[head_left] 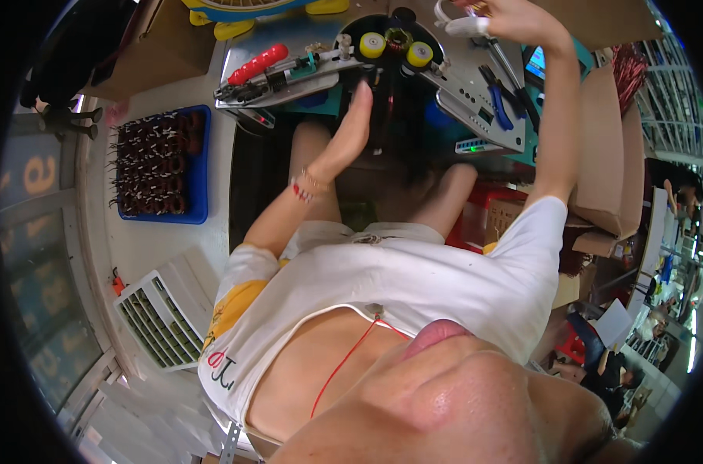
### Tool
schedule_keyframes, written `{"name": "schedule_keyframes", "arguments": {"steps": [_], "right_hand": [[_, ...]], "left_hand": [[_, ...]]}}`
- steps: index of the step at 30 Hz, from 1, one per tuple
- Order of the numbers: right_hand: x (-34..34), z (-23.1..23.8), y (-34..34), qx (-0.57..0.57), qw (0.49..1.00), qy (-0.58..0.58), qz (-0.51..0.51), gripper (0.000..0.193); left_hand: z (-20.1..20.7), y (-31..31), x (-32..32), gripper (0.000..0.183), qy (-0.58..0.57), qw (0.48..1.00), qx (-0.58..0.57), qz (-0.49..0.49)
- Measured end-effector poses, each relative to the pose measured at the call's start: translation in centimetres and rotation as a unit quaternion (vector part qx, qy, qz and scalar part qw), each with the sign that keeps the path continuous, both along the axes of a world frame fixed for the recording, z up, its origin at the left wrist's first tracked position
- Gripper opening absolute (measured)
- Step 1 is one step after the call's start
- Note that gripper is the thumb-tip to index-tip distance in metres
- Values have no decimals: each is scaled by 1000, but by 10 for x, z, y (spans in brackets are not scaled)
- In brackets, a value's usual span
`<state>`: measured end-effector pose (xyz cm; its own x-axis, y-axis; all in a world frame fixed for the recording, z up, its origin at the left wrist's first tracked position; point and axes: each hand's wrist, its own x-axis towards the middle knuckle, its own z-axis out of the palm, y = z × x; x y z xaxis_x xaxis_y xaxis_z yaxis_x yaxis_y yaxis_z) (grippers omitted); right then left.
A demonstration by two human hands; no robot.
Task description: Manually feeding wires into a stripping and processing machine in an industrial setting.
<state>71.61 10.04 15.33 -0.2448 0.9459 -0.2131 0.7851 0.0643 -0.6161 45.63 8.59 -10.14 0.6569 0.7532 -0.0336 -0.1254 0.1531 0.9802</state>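
Note:
My left hand [357, 124] is held up edge-on in front of a bench machine, fingers stretched out and nothing visible in them. Just beyond it, a dark ring-shaped coil [398, 40] sits beside two yellow rollers [372, 45] on the machine's round black head. My right hand [514, 19] is raised at the upper right, over the metal plate [475, 81]. White wrapping covers a fingertip there, and a pale loop shows beside it. The right fingers are bent around something small and copper-coloured, cut off by the picture's top edge, so its kind is unclear.
A red-handled toggle clamp [258, 65] is mounted left of the rollers. Blue-handled pliers [498, 104] lie on the right plate near a small screen [535, 63]. At left, a blue tray [202, 166] holds rows of wound coils. An open cardboard box [603, 155] stands at right.

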Motion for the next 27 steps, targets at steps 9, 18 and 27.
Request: {"name": "schedule_keyframes", "arguments": {"steps": [9,18,27], "right_hand": [[-8,-53,-129,36,997,-27,69,33],[-28,-90,-68,324,945,-8,-38,33],[-49,-132,-11,298,928,-223,-33,35]], "left_hand": [[6,7,28,80,-29,998,-3,-57],[88,-10,41,27,-120,965,-213,-89],[139,106,-84,39,334,683,628,166]]}}
